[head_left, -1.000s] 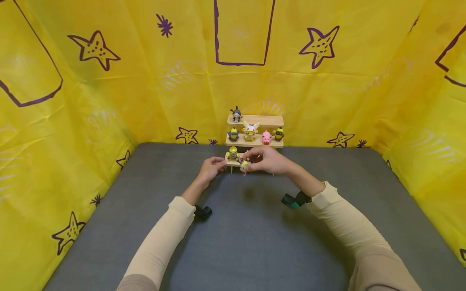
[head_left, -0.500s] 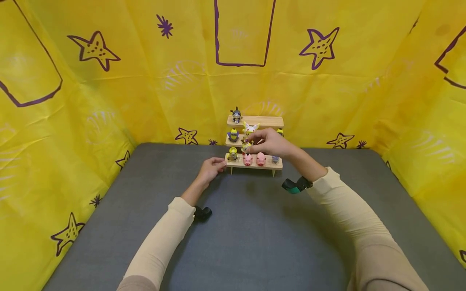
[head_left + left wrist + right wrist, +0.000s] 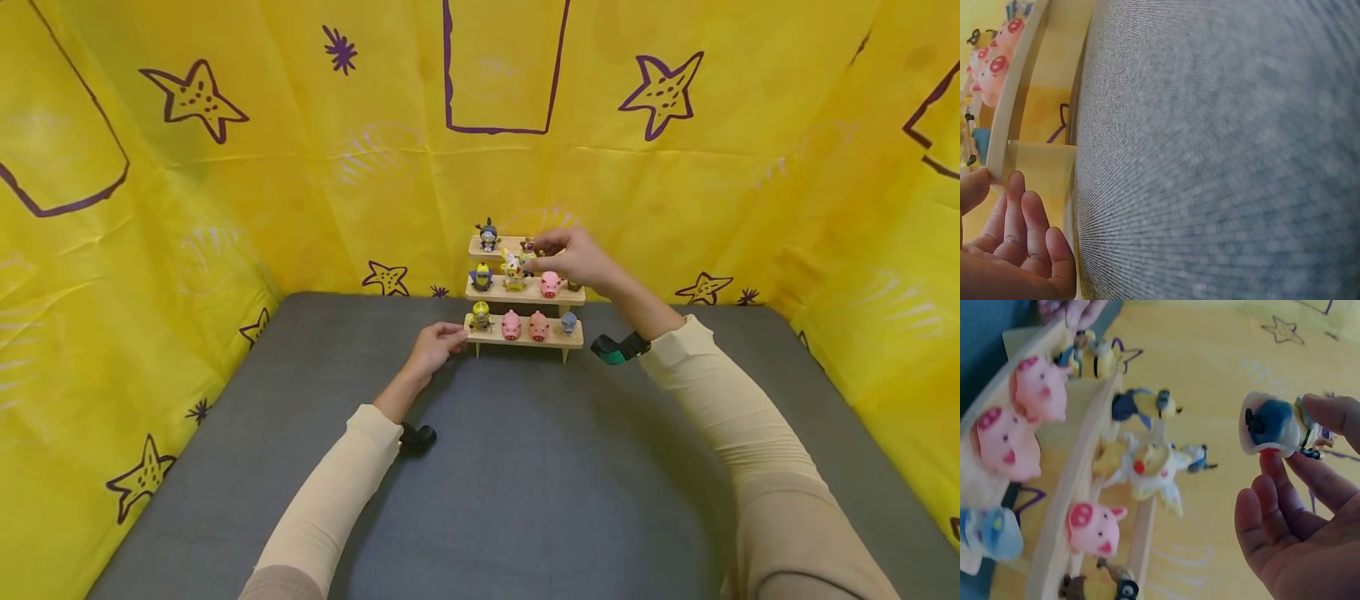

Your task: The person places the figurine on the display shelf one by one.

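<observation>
My right hand [image 3: 582,257] pinches a small minion figurine [image 3: 1275,425] between thumb and fingers, in front of the top step of a wooden three-step display stand [image 3: 555,335]. In the right wrist view the figurine shows blue overalls and a pale base, apart from the steps. My left hand [image 3: 433,350] grips the left end of the lowest step; in the left wrist view the thumb lies on its edge and fingertips [image 3: 1016,181] are beneath. A white-and-yellow eared figurine [image 3: 1147,464] stands on the middle step, partly overlapped by the held figurine in the head view.
On the lowest step stand a yellow minion [image 3: 481,317], two pink pigs [image 3: 512,326] and a blue-grey figurine [image 3: 568,322]. The middle step bears a caped minion [image 3: 482,277] and a pig [image 3: 551,284]. A dark-hooded figurine [image 3: 487,236] is at top left. Yellow cloth [image 3: 300,208] surrounds the grey table [image 3: 480,483].
My right hand has lifted the minion figurine from in front of the lowest step up to the top step, moving slightly right. The left hand stays on the stand.
</observation>
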Available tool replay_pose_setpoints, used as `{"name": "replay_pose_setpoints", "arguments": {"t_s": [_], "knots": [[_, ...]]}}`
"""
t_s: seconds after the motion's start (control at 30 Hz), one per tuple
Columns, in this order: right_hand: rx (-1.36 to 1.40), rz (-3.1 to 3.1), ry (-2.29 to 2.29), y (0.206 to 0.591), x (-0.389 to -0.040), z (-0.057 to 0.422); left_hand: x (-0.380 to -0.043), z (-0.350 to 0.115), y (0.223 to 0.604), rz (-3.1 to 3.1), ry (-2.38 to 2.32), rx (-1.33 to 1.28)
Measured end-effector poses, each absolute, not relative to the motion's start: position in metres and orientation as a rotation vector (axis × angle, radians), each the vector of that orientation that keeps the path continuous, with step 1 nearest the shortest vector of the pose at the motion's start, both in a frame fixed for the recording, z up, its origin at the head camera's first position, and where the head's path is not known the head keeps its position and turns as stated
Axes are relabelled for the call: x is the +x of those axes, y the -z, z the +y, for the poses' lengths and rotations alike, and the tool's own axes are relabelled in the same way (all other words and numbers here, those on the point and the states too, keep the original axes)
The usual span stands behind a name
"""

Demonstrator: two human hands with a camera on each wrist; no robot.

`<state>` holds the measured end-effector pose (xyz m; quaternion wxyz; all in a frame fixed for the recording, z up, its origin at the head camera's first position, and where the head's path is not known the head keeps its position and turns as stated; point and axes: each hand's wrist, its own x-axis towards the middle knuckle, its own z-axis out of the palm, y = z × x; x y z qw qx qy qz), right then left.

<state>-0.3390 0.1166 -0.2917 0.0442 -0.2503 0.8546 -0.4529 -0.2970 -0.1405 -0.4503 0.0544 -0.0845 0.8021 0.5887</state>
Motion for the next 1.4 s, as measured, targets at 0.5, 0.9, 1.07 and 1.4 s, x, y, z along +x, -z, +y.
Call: {"name": "replay_pose_setpoints", "arguments": {"t_s": [0.5, 0.9, 1.07, 1.4], "knots": [[-0.595, 2.795, 1.184, 0.281, -0.386, 0.116, -0.297, -0.141, 0.449, 2.422, -1.795, -0.256], [-0.533, 2.803, 1.184, 0.288, -0.4, 0.112, -0.297, -0.143, 0.451, 2.429, -1.799, -0.245], [-0.525, 2.83, 1.157, 0.294, -0.405, 0.111, -0.297, -0.142, 0.45, 2.433, -1.796, -0.242], [-0.59, 2.91, 1.073, 0.302, -0.41, 0.102, -0.296, -0.141, 0.449, 2.427, -1.838, -0.216]]}}
